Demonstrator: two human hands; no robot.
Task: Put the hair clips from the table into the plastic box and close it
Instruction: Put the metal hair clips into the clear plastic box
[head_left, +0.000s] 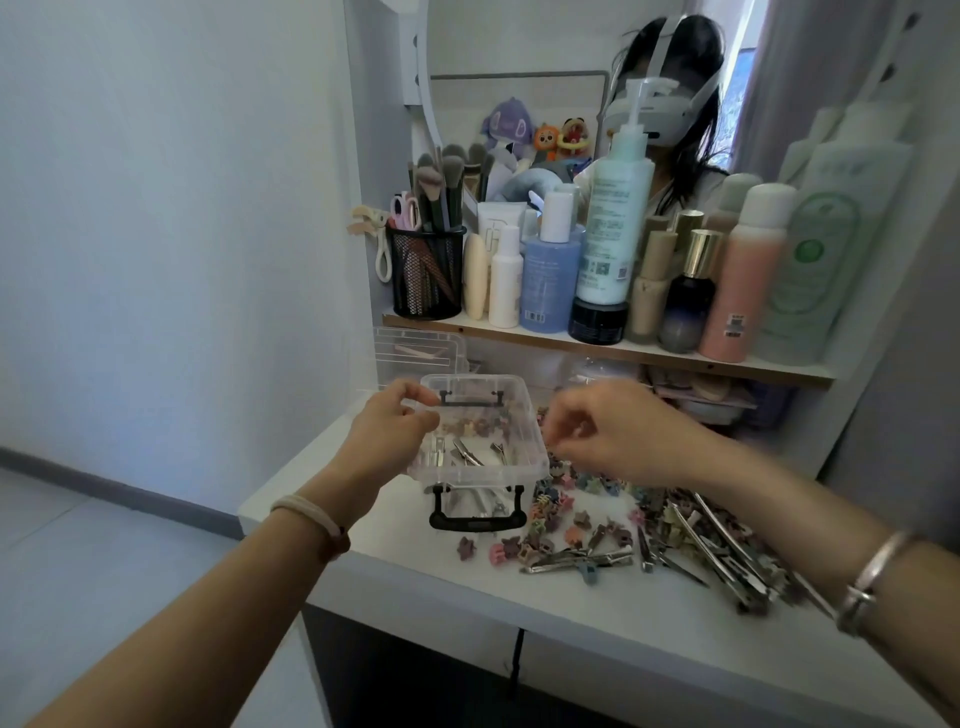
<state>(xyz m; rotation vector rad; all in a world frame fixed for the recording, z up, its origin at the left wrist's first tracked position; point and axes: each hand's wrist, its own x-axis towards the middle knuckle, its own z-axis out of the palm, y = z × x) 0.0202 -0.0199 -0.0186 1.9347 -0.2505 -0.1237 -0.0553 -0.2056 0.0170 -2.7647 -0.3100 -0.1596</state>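
Observation:
A clear plastic box (485, 474) with black latches stands open on the white table (415, 566); several small claw clips and metal clips (470, 451) lie inside it. My left hand (395, 421) grips the box's left rim near the far corner. My right hand (608, 431) hovers at the box's right edge with fingers curled and pinched; blur hides whether anything is in them. A loose pile of small coloured hair clips (550, 519) and long metal clips (717, 551) spreads on the table to the right of the box.
A clear lid (415, 353) leans behind the box under a shelf (597, 348) crowded with bottles and a black mesh cup (426, 275) of brushes. A mirror stands behind them. The table's left edge drops to the floor next to my left forearm.

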